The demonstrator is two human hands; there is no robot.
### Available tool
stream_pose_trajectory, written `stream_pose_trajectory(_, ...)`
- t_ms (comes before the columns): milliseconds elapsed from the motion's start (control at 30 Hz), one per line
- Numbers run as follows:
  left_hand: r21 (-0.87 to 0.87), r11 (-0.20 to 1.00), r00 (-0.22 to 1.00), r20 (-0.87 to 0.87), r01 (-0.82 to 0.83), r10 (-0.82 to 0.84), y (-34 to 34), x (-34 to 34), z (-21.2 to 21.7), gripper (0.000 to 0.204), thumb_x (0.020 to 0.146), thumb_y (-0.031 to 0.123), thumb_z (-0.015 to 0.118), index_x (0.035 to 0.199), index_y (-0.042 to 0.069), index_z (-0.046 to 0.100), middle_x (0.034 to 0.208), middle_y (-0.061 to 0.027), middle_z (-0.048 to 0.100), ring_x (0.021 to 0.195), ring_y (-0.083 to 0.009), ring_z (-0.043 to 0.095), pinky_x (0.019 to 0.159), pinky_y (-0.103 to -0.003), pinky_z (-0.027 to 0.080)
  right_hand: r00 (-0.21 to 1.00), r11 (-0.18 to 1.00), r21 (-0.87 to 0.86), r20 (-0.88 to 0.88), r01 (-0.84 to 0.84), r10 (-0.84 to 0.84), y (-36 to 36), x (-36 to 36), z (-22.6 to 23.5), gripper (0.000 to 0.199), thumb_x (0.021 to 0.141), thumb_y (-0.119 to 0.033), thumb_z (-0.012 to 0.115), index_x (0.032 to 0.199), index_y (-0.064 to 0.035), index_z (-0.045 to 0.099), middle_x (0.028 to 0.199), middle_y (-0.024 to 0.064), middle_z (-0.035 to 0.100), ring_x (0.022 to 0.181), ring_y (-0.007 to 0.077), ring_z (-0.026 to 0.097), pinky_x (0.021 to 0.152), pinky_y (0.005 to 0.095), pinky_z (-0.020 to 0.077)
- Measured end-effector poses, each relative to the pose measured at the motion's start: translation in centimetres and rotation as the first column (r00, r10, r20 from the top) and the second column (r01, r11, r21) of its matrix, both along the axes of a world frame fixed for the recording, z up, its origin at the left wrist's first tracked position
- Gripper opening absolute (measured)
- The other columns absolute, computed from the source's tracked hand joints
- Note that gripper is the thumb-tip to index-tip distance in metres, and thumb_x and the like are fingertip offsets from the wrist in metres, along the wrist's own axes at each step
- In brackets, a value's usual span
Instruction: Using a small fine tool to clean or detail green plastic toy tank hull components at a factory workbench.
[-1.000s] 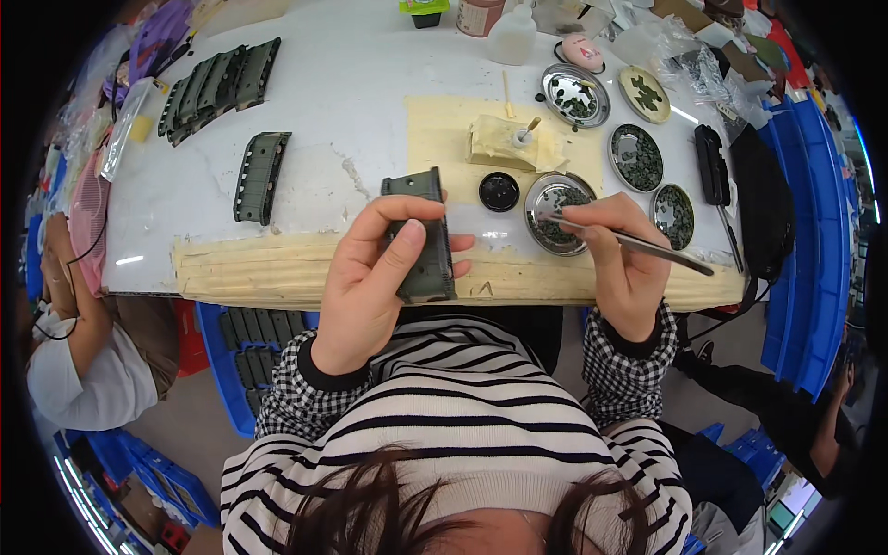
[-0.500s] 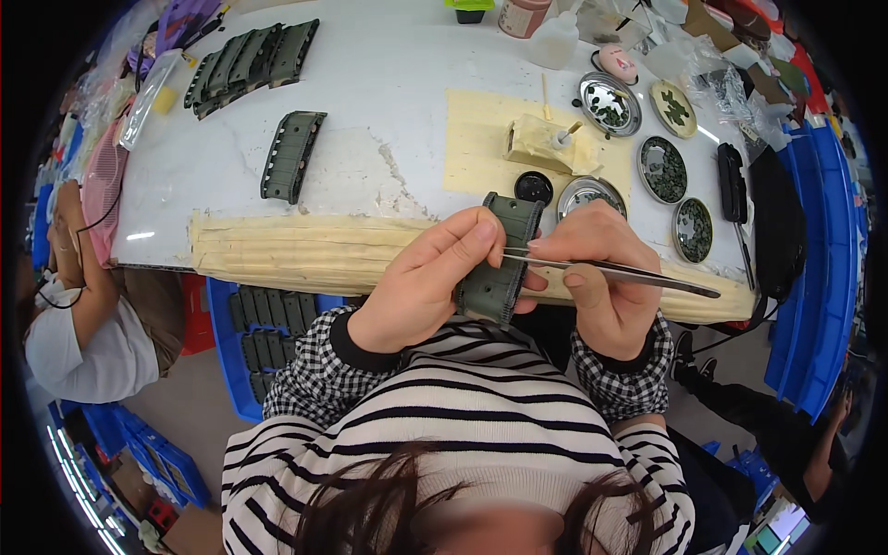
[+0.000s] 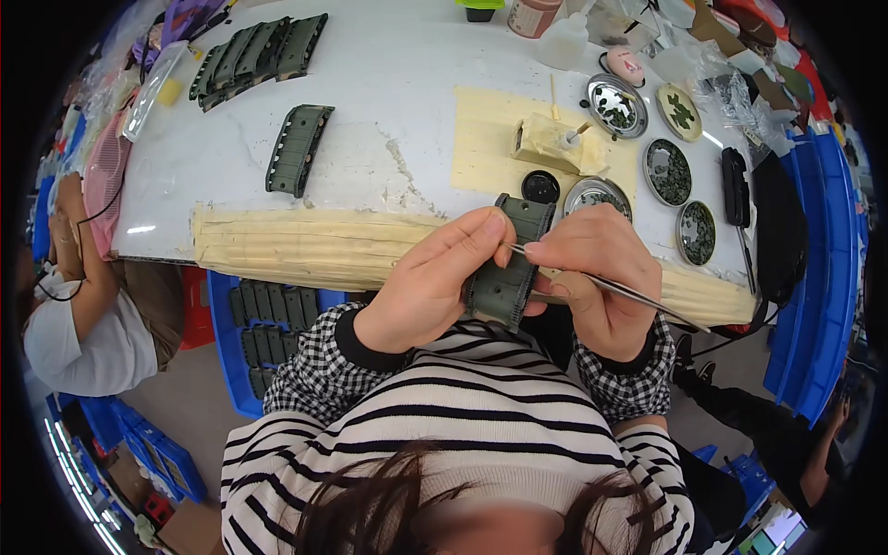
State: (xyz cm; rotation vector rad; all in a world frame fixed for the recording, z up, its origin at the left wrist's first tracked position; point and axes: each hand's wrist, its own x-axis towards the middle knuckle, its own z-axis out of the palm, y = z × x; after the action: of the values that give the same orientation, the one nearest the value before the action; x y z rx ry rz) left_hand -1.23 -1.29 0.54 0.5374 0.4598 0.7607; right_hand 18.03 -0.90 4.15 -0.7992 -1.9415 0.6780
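Note:
My left hand (image 3: pixel 430 282) is closed round a curved dark green ribbed plastic part (image 3: pixel 504 289), held over the table's padded front edge. Between the fingers of my right hand (image 3: pixel 606 277) is a pair of metal tweezers (image 3: pixel 652 304). Their tips reach the left thumb and forefinger, above the green part's face. Whether the tips pinch anything is too small to see. Another such green part (image 3: pixel 299 150) lies alone on the white table, and a row of several more (image 3: pixel 259 57) sits at the back left.
Small dishes of dark green bits (image 3: pixel 667 172) stand at the right. A tape-wrapped block (image 3: pixel 546 143) holds a small white-necked bottle, with a black lid (image 3: pixel 540 187) nearby. Below the table is a blue crate (image 3: pixel 242 370) of green parts. A person (image 3: pixel 88 314) sits at the left.
The green part in my left hand has shifted slightly right and down. The tweezers' tips have drawn a little right, and their back end has swung lower and left.

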Motion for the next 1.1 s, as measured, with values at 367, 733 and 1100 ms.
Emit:
stream_pose_trajectory(367, -0.029, 0.999, 0.998, 0.053, 0.035, -0.033, -0.05, 0.10, 0.04, 0.034, 0.105, 0.033, 0.033, 0.088, 0.006, 0.043, 0.098, -0.0115, 0.057, 0.097, -0.0253, 0.065, 0.083, -0.038, 0.058, 0.997, 0.992, -0.120, -0.071, -0.041, 0.033, 0.19, 0.47, -0.35, 0.013, 0.080, -0.008, 0.071, 0.091, -0.0007, 0.069, 0.082, 0.0063, 0.068, 0.074, 0.0224, 0.059, 0.071, 0.0317, 0.0458)
stream_pose_trajectory(733, -0.013, 0.999, 0.998, 0.050, 0.038, -0.037, -0.04, 0.02, -0.22, 0.034, 0.105, 0.034, 0.033, 0.090, 0.006, 0.043, 0.101, -0.0120, 0.057, 0.098, -0.0245, 0.065, 0.084, -0.039, 0.058, 0.997, 0.987, -0.159, -0.076, -0.027, 0.015, 0.18, 0.31, -0.25, 0.012, 0.080, -0.005, 0.069, 0.091, -0.0001, 0.070, 0.081, 0.0064, 0.068, 0.072, 0.0209, 0.058, 0.070, 0.0310, 0.0456)
stream_pose_trajectory(1100, -0.007, 1.000, 1.000, 0.021, 0.012, -0.012, -0.07, 0.17, -0.22, 0.034, 0.106, 0.033, 0.032, 0.088, 0.006, 0.042, 0.102, -0.0126, 0.058, 0.097, -0.0245, 0.065, 0.083, -0.038, 0.058, 0.999, 0.991, -0.129, -0.045, -0.023, 0.017, 0.30, 0.15, -0.27, 0.011, 0.081, -0.004, 0.068, 0.091, 0.0000, 0.069, 0.082, 0.0059, 0.068, 0.073, 0.0215, 0.058, 0.070, 0.0310, 0.0455)
